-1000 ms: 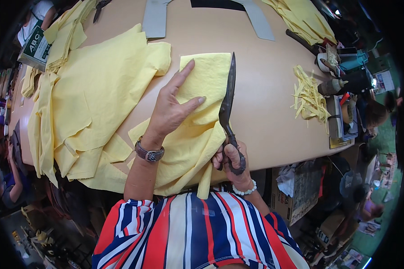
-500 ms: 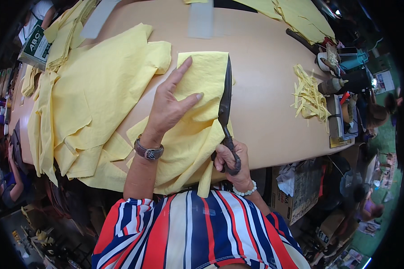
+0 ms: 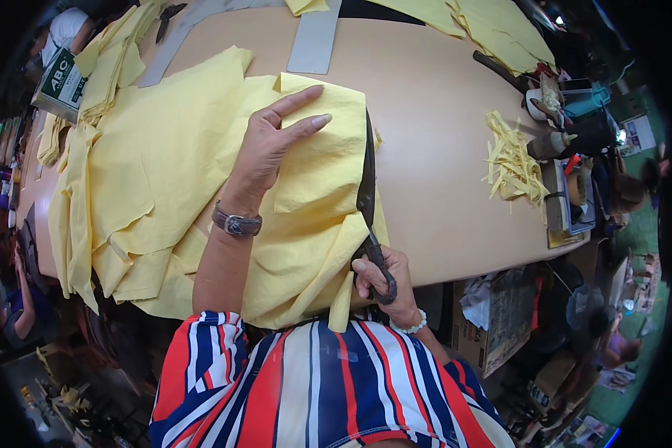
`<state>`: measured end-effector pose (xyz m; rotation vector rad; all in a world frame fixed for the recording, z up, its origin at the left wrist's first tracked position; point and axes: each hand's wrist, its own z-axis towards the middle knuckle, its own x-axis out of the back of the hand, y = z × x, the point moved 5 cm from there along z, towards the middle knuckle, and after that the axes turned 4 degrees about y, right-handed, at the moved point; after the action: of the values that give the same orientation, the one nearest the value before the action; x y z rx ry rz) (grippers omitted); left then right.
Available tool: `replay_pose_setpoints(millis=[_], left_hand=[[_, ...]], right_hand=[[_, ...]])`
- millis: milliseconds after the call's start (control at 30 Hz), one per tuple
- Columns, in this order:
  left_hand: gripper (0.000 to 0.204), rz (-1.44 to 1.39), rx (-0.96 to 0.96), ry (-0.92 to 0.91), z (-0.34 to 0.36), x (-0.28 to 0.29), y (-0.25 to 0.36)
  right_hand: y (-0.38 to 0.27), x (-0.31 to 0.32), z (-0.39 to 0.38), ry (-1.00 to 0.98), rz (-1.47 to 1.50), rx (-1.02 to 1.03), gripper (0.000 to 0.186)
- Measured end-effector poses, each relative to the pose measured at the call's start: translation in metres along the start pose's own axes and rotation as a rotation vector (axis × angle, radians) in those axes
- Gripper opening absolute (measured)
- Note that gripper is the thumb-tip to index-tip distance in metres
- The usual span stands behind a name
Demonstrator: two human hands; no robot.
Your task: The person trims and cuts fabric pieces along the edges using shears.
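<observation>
The bare left hand [image 3: 267, 145] lies palm down, thumb and forefinger spread, its forearm [image 3: 222, 272] stretched forward. The bare right hand [image 3: 403, 287] is curled in a grip, nearer the body.

From one head-worn fisheye, we look steeply down, close above the grip of the right hand [image 3: 403, 291].

Partly out of sight
Cropped at twelve o'clock: grey panel [image 3: 315, 45]; tucked under yellow cloth [image 3: 317, 164] (toward one o'clock): part of scissors [image 3: 366, 200].
</observation>
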<state>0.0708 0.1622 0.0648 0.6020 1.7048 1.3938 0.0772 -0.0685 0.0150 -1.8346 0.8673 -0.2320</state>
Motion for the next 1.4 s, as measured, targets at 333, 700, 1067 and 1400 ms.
replay_pose_setpoints(millis=[333, 700, 1067, 1400], left_hand=[[0.065, 0.200, -0.192, 0.036, -0.017, -0.011, 0.007], [0.072, 0.303, -0.266, -0.047, -0.031, -0.014, 0.012], [0.072, 0.320, -0.306, -0.029, -0.031, -0.013, 0.014], [0.064, 0.201, -0.141, 0.071, -0.023, -0.004, 0.009]], right_hand=[[0.002, -0.001, 0.005, -0.150, 0.190, 0.075, 0.035], [-0.009, -0.007, 0.008, -0.116, 0.211, 0.113, 0.039], [-0.003, -0.007, 0.006, -0.070, 0.211, 0.084, 0.025], [0.000, -0.007, 0.004, -0.013, 0.128, 0.034, 0.022]])
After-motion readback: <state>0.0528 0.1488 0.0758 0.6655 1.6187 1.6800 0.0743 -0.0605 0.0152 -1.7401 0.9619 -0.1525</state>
